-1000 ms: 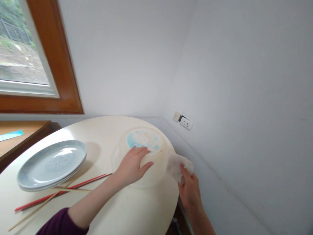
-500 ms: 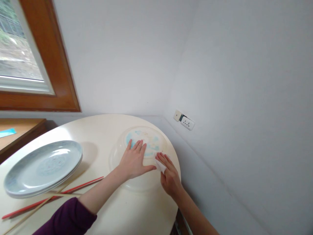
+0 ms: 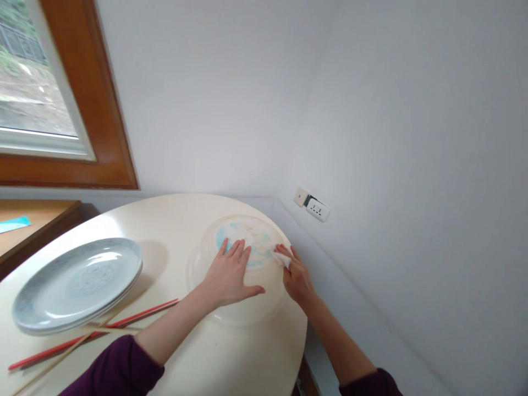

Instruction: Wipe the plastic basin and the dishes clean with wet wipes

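A round, see-through dome-like piece (image 3: 251, 302), with a pale blue pattern on its flat top, rests on the round cream table (image 3: 181, 220). I cannot tell whether it is a cover or an upturned bowl. Spread flat, my left hand (image 3: 231, 275) presses on its top, thumb pointing right. My right hand (image 3: 297, 278) grips a crumpled white tissue (image 3: 282, 258) against the dome's right side, near the table's edge.
Stacked oval plates (image 3: 78, 280) with a bluish rim sit at the left. Red chopsticks (image 3: 136, 316) and light wooden sticks (image 3: 61, 355) cross in front of them. Close behind the table are the wall and a socket (image 3: 317, 209). A wooden surface (image 3: 41, 220) stands far left.
My right hand has slid the tissue right and slightly away along the dome's side. My left hand stays in place on top. The whole view has shifted a little.
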`<state>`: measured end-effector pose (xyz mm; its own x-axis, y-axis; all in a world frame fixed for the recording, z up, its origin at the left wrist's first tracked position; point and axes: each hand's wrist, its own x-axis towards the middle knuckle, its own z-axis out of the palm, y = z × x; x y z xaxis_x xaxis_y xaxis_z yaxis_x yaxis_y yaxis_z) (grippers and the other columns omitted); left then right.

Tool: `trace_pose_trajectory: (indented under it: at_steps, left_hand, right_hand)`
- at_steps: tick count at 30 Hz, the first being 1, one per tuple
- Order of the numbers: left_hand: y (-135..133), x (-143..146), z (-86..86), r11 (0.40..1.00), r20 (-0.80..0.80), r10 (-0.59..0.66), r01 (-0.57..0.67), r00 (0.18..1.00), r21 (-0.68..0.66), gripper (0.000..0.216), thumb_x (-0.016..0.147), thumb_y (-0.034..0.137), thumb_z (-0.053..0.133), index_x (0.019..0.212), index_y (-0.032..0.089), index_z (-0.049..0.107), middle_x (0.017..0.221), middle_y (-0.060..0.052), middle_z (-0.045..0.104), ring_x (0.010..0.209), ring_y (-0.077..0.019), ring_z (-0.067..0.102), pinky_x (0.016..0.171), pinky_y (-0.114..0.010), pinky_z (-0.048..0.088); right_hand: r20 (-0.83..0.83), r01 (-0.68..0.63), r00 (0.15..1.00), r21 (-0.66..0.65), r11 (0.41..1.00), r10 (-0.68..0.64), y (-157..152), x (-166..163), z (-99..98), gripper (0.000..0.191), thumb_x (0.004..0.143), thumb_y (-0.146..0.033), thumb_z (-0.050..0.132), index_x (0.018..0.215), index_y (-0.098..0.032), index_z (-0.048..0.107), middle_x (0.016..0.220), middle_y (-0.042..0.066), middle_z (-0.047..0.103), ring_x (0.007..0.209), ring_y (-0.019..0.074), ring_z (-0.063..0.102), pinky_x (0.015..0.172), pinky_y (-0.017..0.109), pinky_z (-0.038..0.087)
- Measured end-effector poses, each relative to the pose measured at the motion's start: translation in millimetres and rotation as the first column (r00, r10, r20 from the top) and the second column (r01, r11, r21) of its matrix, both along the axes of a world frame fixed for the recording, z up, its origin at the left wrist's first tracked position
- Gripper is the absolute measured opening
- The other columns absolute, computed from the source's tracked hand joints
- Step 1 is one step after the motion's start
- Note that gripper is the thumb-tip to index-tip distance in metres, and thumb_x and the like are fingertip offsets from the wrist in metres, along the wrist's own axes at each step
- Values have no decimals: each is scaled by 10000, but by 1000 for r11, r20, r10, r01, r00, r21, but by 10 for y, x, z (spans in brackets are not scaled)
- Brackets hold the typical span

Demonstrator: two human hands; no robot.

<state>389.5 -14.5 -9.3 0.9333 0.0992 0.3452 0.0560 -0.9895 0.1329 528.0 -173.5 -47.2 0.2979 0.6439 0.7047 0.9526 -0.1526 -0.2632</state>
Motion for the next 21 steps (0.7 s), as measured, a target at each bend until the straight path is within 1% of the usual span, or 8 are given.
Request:
trace_pose_trajectory:
  at_steps: [4,9,11,13,15,17,19,21]
  left_hand:
    - [37,-12,16,1000,14,-23,23,1000,18,881,732,706,370,1299,34,415,1358,-249,396,1290,-335,322,1081,-536,59]
    - [218,-21,-49,994,162,111,-108,981,-28,648,871,531,270,1313,74,396,1376,-199,398,1313,-315,279,1078,-554,66]
    - [289,-12,-109,980,208,193,-178,959,-88,629,875,508,285,1321,73,371,1398,-211,356,1328,-329,234,1061,-585,86]
    - [339,3,-178,952,224,278,-236,934,-194,614,881,482,284,1335,73,329,1417,-226,310,1337,-337,202,1041,-610,119]
    - [371,19,-247,903,210,359,-281,909,-326,610,884,457,282,1342,54,291,1424,-251,273,1338,-347,188,1027,-614,158]
    - [391,33,-309,860,201,391,-279,898,-427,627,878,452,295,1345,36,259,1421,-269,260,1337,-351,184,1025,-604,176]
    - [400,43,-357,850,229,380,-241,896,-468,654,864,473,319,1349,43,237,1419,-270,261,1338,-347,184,1033,-594,168]
    - [397,48,-390,855,266,372,-217,889,-471,721,828,532,367,1348,53,227,1419,-270,260,1338,-352,179,1041,-586,154]
  right_hand:
    - [-102,70,993,55,996,-64,32,30,2,441,776,-78,370,1145,-162,597,1184,114,605,1176,189,496,1025,457,363]
    - [-390,89,921,168,982,-17,-92,-417,26,374,747,-154,454,1063,-175,652,1141,91,635,1156,232,513,1039,466,324]
    - [-666,161,745,220,962,28,-155,-548,101,317,732,-202,481,973,-168,684,1026,83,687,1083,257,567,988,464,382]
    - [-885,246,444,271,931,140,-203,-614,207,250,701,-243,511,849,-162,695,881,79,717,961,274,629,881,448,470]
    - [-948,278,155,311,909,277,-231,-632,324,188,652,-262,552,749,-161,677,799,84,719,870,283,657,778,425,520]
    - [-935,266,4,344,900,356,-233,-612,430,158,622,-269,582,711,-162,658,785,91,716,843,282,663,727,403,534]
    - [-923,274,50,380,884,381,-204,-555,512,182,645,-300,581,742,-163,651,814,88,715,849,269,662,718,387,534]
    - [-912,314,283,379,870,296,-137,-455,560,241,710,-346,536,816,-160,648,859,83,713,853,261,657,728,387,526]
